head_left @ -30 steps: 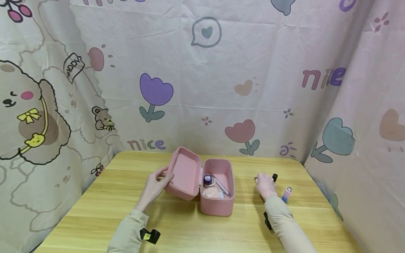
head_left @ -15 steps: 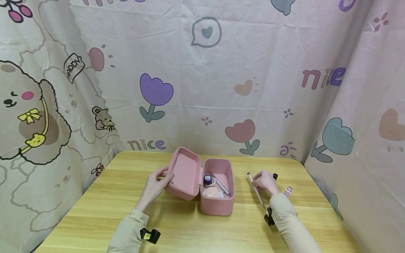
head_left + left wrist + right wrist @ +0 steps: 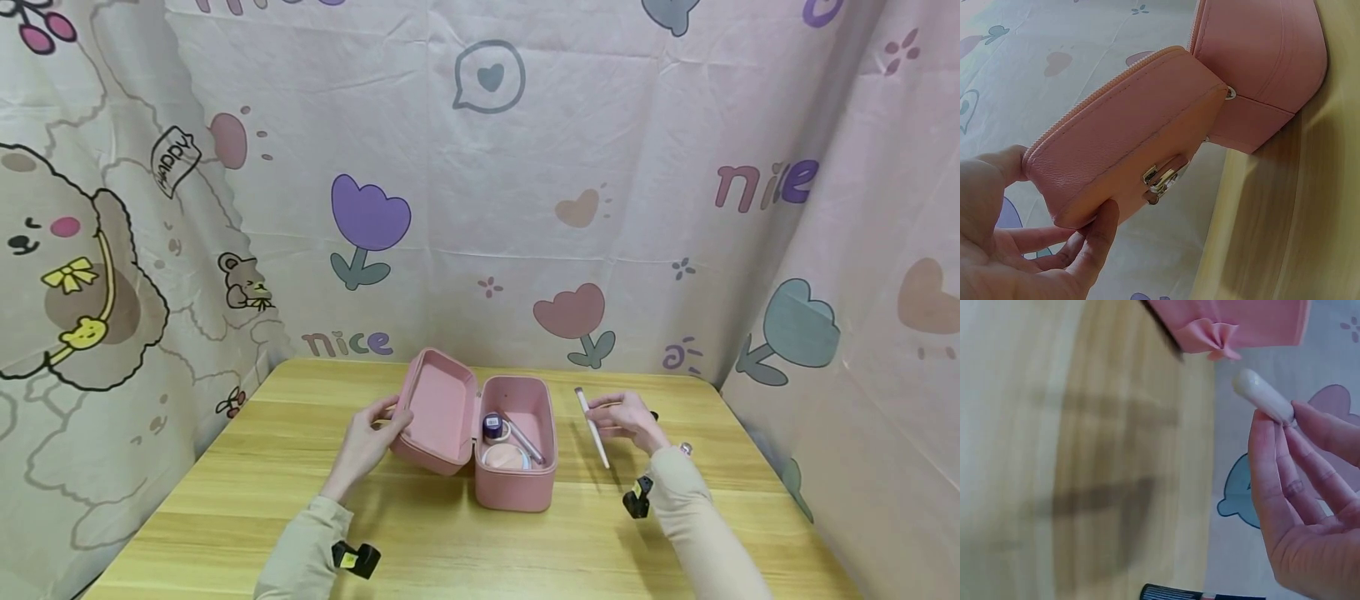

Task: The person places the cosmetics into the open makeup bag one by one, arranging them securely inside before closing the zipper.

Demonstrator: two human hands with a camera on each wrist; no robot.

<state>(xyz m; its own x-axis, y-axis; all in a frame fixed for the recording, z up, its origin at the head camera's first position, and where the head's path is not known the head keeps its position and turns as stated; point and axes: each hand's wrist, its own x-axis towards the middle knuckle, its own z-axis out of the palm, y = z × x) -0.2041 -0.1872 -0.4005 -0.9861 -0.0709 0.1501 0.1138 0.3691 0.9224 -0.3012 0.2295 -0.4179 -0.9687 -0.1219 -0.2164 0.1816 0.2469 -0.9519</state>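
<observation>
My left hand [image 3: 369, 440] grips the rim of the open lid [image 3: 441, 408] of a pink cosmetic case [image 3: 513, 492]. In the left wrist view, thumb and fingers lie on either side of the lid's edge, near a metal clasp [image 3: 1165, 181]. Held in the air right of the case is a slim white cosmetic pen [image 3: 592, 429], pinched by my right hand [image 3: 633, 419] between thumb and fingertips. Its rounded white end [image 3: 1263, 394] points toward the case in the right wrist view. The case holds a dark purple jar [image 3: 492, 426], a round puff [image 3: 506, 457] and a silvery tube [image 3: 527, 442].
Behind my right hand, a black-capped item [image 3: 1175, 592] lies on the wooden table [image 3: 420, 550]. A small pink tube [image 3: 686, 449] is mostly hidden by the right sleeve. Printed cloth [image 3: 480, 208] hangs along the table's back and sides.
My right hand has picked the white pen up off the table and carried it left, toward the case. The left hand and the lid have stayed in place.
</observation>
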